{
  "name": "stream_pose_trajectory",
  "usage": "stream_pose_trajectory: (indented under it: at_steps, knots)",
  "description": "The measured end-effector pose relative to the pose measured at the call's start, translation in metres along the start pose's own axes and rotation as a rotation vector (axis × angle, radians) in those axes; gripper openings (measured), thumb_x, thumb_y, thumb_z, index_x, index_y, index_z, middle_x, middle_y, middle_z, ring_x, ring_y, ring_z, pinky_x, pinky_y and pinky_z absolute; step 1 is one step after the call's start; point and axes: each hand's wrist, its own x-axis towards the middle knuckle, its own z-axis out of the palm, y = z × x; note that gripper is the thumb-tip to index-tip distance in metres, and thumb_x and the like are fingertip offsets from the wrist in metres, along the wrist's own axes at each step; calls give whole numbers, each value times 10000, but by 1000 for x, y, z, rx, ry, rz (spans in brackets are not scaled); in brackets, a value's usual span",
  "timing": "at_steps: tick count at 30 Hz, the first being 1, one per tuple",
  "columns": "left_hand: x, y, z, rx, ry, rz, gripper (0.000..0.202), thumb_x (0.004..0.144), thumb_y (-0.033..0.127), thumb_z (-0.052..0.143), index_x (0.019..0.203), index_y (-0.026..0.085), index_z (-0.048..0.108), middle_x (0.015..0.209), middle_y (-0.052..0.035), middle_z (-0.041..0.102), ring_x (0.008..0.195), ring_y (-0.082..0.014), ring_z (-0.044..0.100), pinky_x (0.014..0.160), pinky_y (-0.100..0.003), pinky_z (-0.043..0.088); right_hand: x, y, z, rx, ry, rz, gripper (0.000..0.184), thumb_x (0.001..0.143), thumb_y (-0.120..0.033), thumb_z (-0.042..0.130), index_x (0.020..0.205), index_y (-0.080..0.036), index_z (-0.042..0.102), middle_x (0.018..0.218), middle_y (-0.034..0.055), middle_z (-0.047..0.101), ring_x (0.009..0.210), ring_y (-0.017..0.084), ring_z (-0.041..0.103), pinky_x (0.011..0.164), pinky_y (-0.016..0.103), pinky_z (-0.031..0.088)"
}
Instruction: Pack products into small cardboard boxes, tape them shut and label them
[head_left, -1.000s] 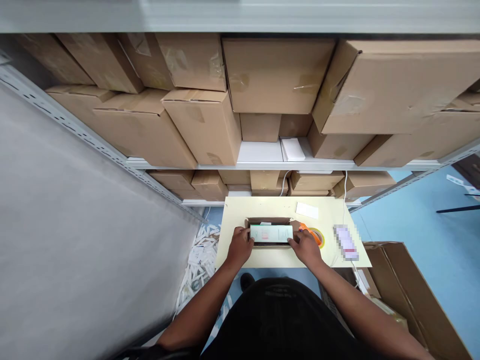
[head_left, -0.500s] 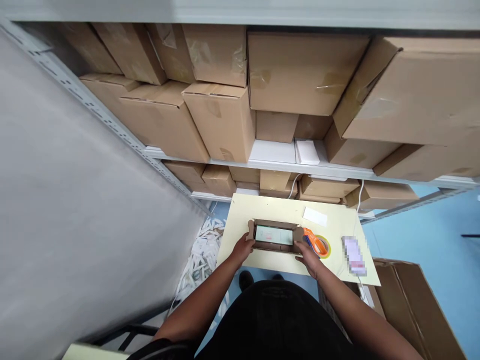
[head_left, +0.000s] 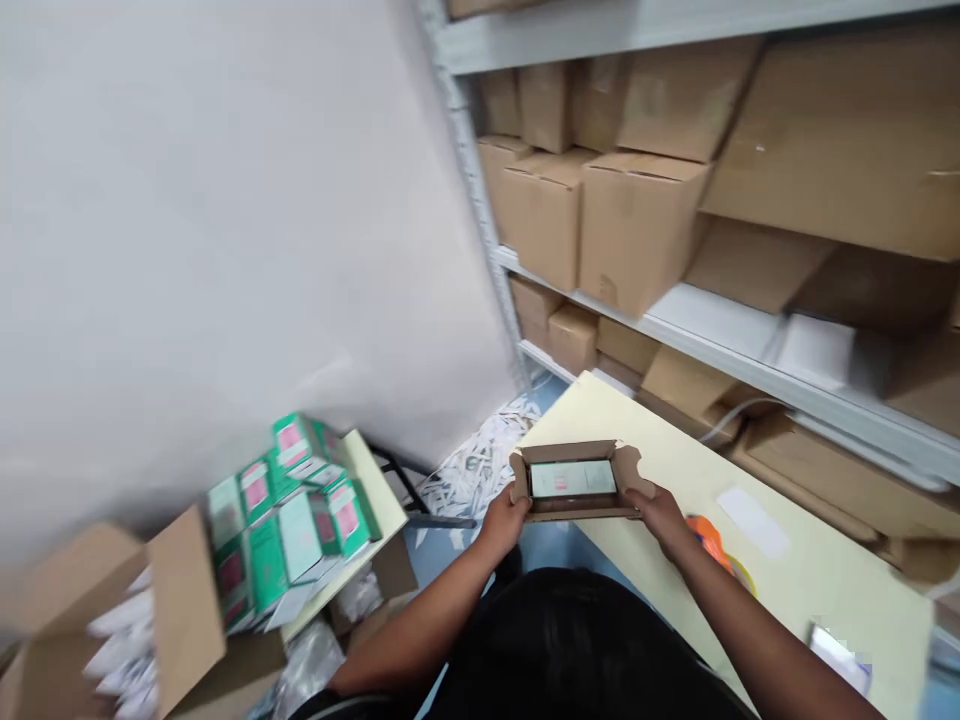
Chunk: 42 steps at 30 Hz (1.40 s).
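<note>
A small open cardboard box [head_left: 575, 452] with a white and green product pack [head_left: 574, 479] lying in it is held over the near corner of a pale yellow table [head_left: 780, 570]. My left hand [head_left: 504, 518] grips the box's left end and my right hand [head_left: 661, 512] grips its right end, both with fingers closed on it. An orange tape dispenser [head_left: 708, 541] lies on the table just right of my right hand.
At lower left, a small table carries a pile of green and pink packs [head_left: 292, 510], with an open carton [head_left: 97, 620] beside it. Metal shelving [head_left: 465, 170] full of brown cartons [head_left: 637, 225] runs along the right. Paper strips [head_left: 480, 462] litter the floor. A phone [head_left: 838, 645] lies on the table.
The view has swung sharply left, bringing the pile of green packs into sight. The pack went from held above the box to lying inside it, and both hands now hold the box.
</note>
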Motion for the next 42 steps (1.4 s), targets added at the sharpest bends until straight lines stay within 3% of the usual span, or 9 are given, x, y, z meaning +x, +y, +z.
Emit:
stream_pose_trajectory:
  at_steps: [6,14,17,24,28,31,35,39,42]
  knots:
    - [-72,-21,-67,-110,234,-61,291,862,350,557,1068,207,705,1064,-54,767,1012,-265,691,887,-333,508,6,-56,64,-249,-267,-144,449,680,-498,742,958,-146,776,939,104,801,891,338,749,713,367,572]
    - [-184,-67,-185,-235,329,89,494,919,505,601,1335,242,645,1253,-60,728,1119,-270,684,958,-338,519,-30,-115,193,-362,-393,-376,346,649,-445,727,810,-141,770,802,116,788,790,303,752,615,298,553]
    - [-227,-92,-250,-158,338,118,492,890,506,655,1305,242,677,1215,-66,740,1094,-269,690,964,-345,525,-53,-133,240,-357,-413,-386,342,643,-423,718,811,-131,776,821,126,790,789,298,750,616,296,557]
    - [-269,-202,-456,273,828,-138,366,917,395,606,1224,212,686,1220,-82,713,1135,-259,650,1031,-362,485,-117,-151,330,-396,-430,-435,327,637,-419,740,786,-131,782,810,137,791,765,304,743,574,295,551]
    - [-242,-283,-546,600,565,-429,422,859,358,686,1259,229,642,1388,-127,623,1264,-303,595,1046,-362,457,-154,-151,366,-483,-405,-397,308,637,-435,735,753,-153,774,831,133,795,793,315,748,576,300,549]
    - [-214,-332,-576,587,394,-534,540,711,409,821,1180,195,664,1326,-174,662,1248,-354,610,1000,-376,485,-179,-154,384,-511,-374,-388,317,633,-465,719,731,-166,765,834,135,796,797,324,749,596,318,556]
    - [-184,-374,-578,546,273,-602,749,524,477,922,1160,171,670,1228,-204,711,1160,-413,654,949,-431,518,-202,-162,397,-587,-339,-370,348,641,-485,705,728,-153,761,805,136,794,797,334,750,620,332,556]
    - [-163,-393,-569,569,291,-588,794,647,459,887,1311,147,583,1316,-235,648,1194,-413,628,973,-475,510,-213,-164,401,-593,-327,-339,381,641,-507,697,735,-144,766,794,139,795,794,345,750,632,343,559]
    - [-151,-397,-568,571,315,-529,589,833,403,787,1319,146,577,1309,-192,634,1161,-337,638,952,-475,538,-217,-161,404,-588,-322,-305,366,642,-494,686,732,-147,764,809,135,798,807,346,751,641,345,563]
